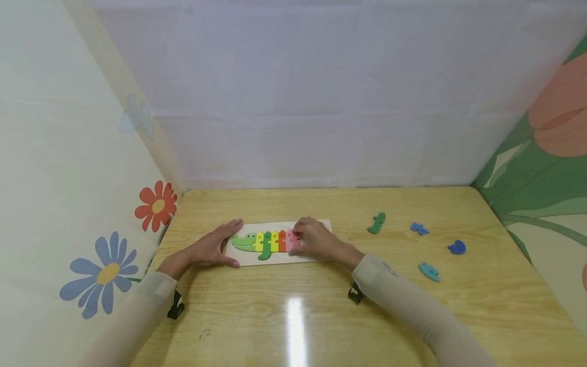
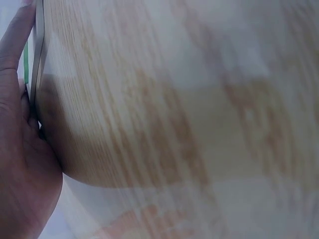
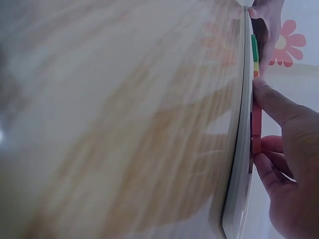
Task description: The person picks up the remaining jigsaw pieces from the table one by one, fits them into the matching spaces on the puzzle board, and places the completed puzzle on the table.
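A crocodile puzzle board point(image 1: 247, 257) of pale wood lies on the table, its coloured pieces running from a green head point(image 1: 244, 243) through yellow, green, orange and pink. My left hand point(image 1: 210, 247) holds the board's left end, fingers at the far edge and thumb at the near one. Over the right part of the row, my right hand point(image 1: 316, 239) pinches a reddish-pink puzzle piece point(image 3: 256, 122) between thumb and fingers, at board level. Its fingers partly hide that piece and the board's right part. In the left wrist view the left hand point(image 2: 25, 149) is seen beside the board's edge.
Loose pieces lie to the right on the wooden table point(image 1: 257, 316): a dark green one point(image 1: 377, 223), a blue one point(image 1: 419, 228), a darker blue one point(image 1: 457, 247) and a teal one point(image 1: 429, 271). A white wall stands behind, with flower-printed walls at both sides.
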`<state>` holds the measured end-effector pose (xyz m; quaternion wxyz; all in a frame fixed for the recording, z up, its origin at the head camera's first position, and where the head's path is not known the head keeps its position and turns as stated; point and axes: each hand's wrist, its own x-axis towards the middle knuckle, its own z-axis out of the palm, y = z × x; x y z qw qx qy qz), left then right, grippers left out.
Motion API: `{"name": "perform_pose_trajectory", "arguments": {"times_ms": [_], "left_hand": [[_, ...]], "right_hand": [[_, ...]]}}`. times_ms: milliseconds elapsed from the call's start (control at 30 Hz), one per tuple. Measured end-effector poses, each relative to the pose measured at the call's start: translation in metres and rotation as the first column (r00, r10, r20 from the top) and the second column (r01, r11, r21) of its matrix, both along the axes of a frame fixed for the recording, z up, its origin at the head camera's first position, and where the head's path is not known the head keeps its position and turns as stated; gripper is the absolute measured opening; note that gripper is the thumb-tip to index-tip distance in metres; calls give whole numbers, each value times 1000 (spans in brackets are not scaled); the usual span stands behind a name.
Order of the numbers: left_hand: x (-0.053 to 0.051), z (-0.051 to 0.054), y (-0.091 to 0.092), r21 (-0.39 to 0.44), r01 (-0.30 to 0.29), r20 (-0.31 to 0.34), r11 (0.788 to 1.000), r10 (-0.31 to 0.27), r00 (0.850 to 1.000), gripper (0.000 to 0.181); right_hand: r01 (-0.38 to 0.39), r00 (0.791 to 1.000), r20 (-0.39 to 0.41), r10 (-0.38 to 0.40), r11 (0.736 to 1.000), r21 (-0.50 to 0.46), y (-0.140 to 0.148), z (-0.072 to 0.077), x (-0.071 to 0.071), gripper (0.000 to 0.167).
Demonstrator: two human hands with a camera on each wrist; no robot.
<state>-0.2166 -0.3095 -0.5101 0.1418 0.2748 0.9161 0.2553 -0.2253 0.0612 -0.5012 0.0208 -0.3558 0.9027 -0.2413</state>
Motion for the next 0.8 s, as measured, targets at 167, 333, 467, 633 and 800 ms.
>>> {"name": "perform_pose_trajectory", "arguments": {"times_ms": [167,333,467,633,800], "left_hand": [[1,-2,0,0,-3,8,1000,3,1000,122],[0,-4,0,-3,-2,-1,1000,2,1000,121],[0,-3,0,-7,-4,-3,1000,4,1000,121],[0,-1,-1,-2,-8,-4,1000,8,1000,121],[0,-1,-1,1,-3,-5,1000,3,1000,121]], "right_hand": [[-9,1000,-17,9,1000,-2,0,-3,1,61],[-13,1000,-4,13,1000,6,0,-1,2,62],[-19,998,54,18,999,29,1,7,3,60],[-39,994,105,34,998,42,3,12,0,55],[-46,993,108,41,998,38,2,14,-2,54]]}}
